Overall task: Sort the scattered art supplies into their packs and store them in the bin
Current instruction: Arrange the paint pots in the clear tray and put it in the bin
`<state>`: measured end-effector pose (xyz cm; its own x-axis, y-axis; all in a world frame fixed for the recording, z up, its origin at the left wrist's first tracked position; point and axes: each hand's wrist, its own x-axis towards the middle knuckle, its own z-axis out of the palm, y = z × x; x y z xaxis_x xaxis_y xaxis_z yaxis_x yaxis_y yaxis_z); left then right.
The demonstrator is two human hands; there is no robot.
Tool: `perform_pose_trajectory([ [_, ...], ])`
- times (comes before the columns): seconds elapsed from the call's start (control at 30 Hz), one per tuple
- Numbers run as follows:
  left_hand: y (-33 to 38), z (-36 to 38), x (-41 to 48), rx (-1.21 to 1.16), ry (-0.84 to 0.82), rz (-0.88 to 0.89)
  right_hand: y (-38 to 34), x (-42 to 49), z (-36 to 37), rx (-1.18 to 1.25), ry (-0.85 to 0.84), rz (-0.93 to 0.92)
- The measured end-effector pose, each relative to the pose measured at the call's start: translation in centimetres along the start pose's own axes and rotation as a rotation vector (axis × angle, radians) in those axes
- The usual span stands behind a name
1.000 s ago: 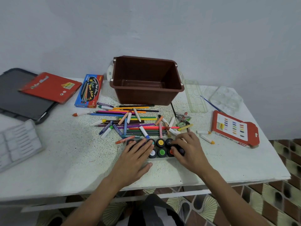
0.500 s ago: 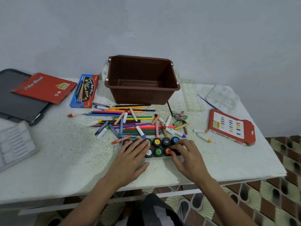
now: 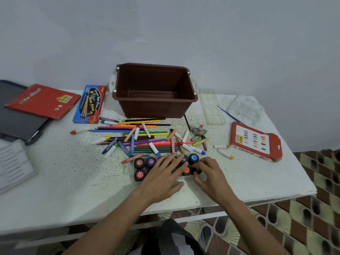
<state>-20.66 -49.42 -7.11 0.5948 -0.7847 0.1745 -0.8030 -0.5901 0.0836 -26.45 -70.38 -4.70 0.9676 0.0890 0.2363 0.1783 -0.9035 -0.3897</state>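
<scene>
Far to the left of the bin (image 3: 154,109), a white ribbed tray (image 3: 14,164) lies at the edge of the table (image 3: 73,190). Behind it is a dark flat case (image 3: 16,122) with a red pack (image 3: 44,101) lying partly on top. Just left of the bin lies a blue pencil box (image 3: 90,103). The brown bin stands upright at the back of the table, near the wall.

In front of the bin a loose heap of pencils, crayons and markers (image 3: 147,137) is spread out, none of them in a pack. In front of the bin again, beyond the heap and nearest the person, lies the paint set (image 3: 139,162), with small round pots in two rows. The left hand (image 3: 161,179) lies flat over its middle pots, fingers straight, grasping nothing. The right hand (image 3: 211,177) is at the set's right end, fingers and thumb curled round the end pot and pinching it.

Just right of the bin lies a long clear palette (image 3: 211,107), then a thin blue brush (image 3: 228,114) and a second clear palette (image 3: 242,109) with round wells. Right of the bin and further forward lies a red pastel box (image 3: 255,140). Two loose crayons (image 3: 224,153) lie between it and the heap.
</scene>
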Motion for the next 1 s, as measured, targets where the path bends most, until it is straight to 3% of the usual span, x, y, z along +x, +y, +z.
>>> perform_pose_trajectory([
  [0.2,-0.2,0.7,-0.2,0.035,-0.014,0.018,-0.7,0.1,0.3,0.092,0.018,0.128],
  [0.43,-0.2,0.7,-0.3,0.067,-0.001,0.021,-0.5,0.5,-0.2,0.096,-0.040,0.090],
  [0.7,-0.3,0.9,-0.3,0.060,0.006,0.030,-0.4,1.8,-0.4,0.099,0.053,0.148],
  [1.0,-0.3,1.0,-0.3,0.067,0.001,0.029,-0.4,3.3,-0.1,0.046,-0.003,0.151],
])
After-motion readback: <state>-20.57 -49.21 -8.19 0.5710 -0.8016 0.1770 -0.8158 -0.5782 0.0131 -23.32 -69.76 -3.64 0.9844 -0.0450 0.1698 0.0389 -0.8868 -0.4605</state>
